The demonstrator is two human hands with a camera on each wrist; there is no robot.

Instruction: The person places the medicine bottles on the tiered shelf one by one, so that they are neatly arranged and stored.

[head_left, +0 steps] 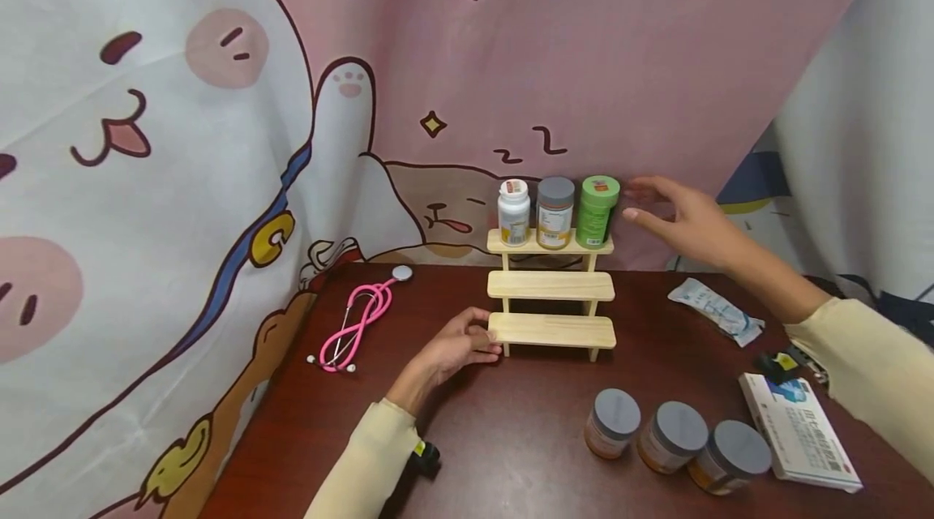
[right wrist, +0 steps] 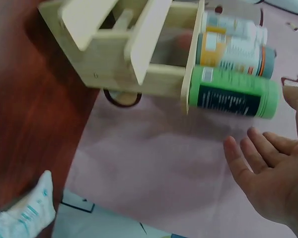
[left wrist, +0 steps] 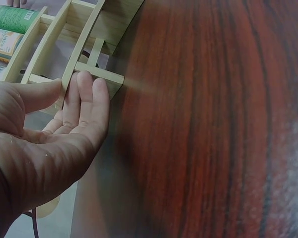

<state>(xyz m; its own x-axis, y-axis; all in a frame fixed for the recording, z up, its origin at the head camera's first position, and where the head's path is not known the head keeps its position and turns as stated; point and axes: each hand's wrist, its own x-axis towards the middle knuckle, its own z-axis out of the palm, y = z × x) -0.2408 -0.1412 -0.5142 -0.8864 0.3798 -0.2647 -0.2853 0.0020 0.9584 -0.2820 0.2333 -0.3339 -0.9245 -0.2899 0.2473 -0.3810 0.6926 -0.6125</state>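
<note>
From my remote station I record the wooden stand (head_left: pixel 550 286) upright on the worktop (head_left: pixel 511 422), its top tier bearing, left to right, a white bottle (head_left: pixel 514 215), a grey-lidded jar (head_left: pixel 554 217) and a green canister (head_left: pixel 597 217). The left hand (head_left: pixel 458 345) grips the lowest tier's left end between thumb and fingers. The right hand (head_left: pixel 689 220), fingers wide of the thumb, stands just beside the green canister.

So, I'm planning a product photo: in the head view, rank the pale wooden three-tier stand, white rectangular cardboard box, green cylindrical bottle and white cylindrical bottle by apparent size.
1. Wooden stand
2. Cardboard box, though nearer the camera
3. Green bottle
4. White bottle, slightly narrower
</note>
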